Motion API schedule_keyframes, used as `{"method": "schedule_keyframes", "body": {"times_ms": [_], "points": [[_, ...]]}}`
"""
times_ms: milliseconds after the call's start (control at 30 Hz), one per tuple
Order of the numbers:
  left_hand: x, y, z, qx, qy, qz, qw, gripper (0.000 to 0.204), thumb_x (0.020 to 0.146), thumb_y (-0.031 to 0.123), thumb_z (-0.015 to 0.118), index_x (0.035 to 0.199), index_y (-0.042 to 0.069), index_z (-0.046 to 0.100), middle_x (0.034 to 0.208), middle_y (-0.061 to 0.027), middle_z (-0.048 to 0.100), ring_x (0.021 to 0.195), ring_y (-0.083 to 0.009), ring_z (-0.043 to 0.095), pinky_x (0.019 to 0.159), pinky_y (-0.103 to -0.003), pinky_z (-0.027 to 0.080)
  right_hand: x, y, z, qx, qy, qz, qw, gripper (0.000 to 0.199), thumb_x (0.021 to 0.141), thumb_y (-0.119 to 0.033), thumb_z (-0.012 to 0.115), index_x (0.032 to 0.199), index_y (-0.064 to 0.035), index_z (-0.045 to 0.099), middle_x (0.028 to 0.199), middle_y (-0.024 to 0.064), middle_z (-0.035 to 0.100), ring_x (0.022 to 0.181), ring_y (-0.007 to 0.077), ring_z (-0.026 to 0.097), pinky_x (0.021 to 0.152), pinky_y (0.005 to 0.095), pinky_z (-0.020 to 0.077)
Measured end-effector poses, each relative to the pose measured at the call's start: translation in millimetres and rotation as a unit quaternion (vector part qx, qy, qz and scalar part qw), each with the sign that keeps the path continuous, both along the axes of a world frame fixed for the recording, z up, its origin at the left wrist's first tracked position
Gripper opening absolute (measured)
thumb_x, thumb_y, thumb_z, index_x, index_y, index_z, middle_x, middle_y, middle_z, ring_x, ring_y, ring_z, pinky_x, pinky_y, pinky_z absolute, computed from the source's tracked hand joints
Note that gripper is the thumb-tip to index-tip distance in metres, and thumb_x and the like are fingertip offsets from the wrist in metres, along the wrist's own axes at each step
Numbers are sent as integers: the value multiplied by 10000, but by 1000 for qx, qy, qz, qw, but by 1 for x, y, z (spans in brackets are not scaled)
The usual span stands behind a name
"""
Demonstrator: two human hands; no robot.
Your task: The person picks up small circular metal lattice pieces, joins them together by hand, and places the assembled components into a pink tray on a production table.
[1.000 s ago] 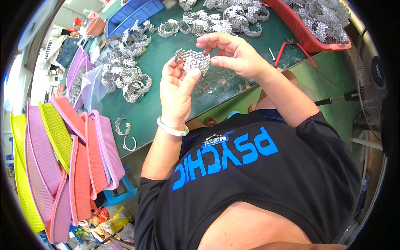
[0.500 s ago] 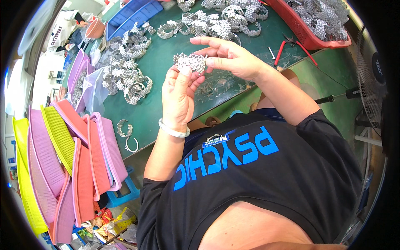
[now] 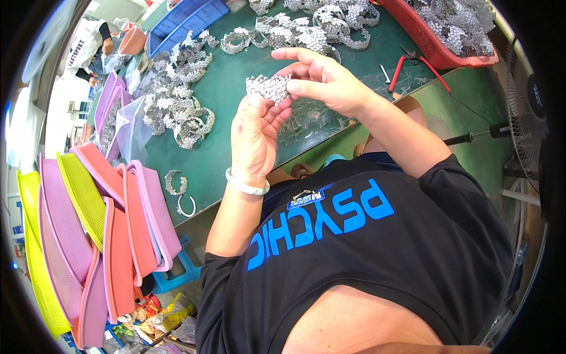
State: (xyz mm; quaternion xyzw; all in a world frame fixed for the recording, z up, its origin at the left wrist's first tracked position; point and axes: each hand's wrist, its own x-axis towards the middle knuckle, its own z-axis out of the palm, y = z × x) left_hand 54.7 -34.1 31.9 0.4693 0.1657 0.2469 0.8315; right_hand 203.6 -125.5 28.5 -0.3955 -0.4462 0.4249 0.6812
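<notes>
A silvery openwork metal cuff bracelet (image 3: 268, 88) is held up over the near part of the green table. My left hand (image 3: 254, 127) pinches it from below between thumb and fingers. My right hand (image 3: 327, 82) grips its right end with thumb and fingertips, the index finger stretched out past it. Similar bracelets (image 3: 194, 127) lie in a heap to the left of my hands, and another bunch of bracelets (image 3: 295, 35) lies beyond them. At the table's left near corner rest one narrow bracelet (image 3: 175, 183) and a plain thin open ring (image 3: 187, 206).
Red-handled pliers (image 3: 420, 62) and a small white-silver rod (image 3: 385, 74) lie at right. A red basket (image 3: 424, 47) of bracelets stands at the far right, by a fan (image 3: 522, 112). Stacked coloured baskets (image 3: 118, 248) flank the left. Another person (image 3: 88, 44) is at far left.
Both hands stay nearly in place with the bracelet, which has turned slightly. At the far left, the other person has come further into view.
</notes>
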Motion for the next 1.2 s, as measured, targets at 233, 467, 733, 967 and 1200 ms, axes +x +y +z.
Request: {"method": "schedule_keyframes", "body": {"times_ms": [233,467,733,967,1200], "points": [[6,-6,-2,145,6,168,975,312,897,168,502,1171,73,388,998,-80,536,866,-156,543,760,-311,466,-4,2,4,-14,7,-89,996,519,777,-93,656,1218,21,408,934,65,557,857,98,537,762,225,449],[5,-2,-11,272,-5,183,945,206,897,103,494,1084,24,460,984,-58,531,844,-106,520,732,-247,455,-8,2,2,-43,-21,-119,992,502,770,-51,659,1208,-1,420,917,32,518,843,79,528,742,209,457],[9,-11,-7,289,-24,184,939,227,875,93,537,1067,-4,465,988,-63,528,846,-102,513,754,-235,442,-10,8,-12,-8,-62,-171,983,626,691,-193,759,1180,31,438,887,60,507,738,81,496,650,213,457],[6,-5,-8,255,-5,181,950,239,877,103,537,1079,-2,464,977,-68,544,848,-113,528,780,-242,440,-16,-1,-1,-25,-88,-181,979,532,736,-53,685,1199,-7,427,947,51,498,787,79,507,709,205,456],[5,-1,-10,182,-13,166,969,244,902,134,489,1098,-8,460,1006,-90,556,892,-152,551,814,-301,445,-21,-10,6,3,-103,-198,975,487,764,-24,630,1208,-24,432,995,54,494,812,80,499,718,207,441]]}}
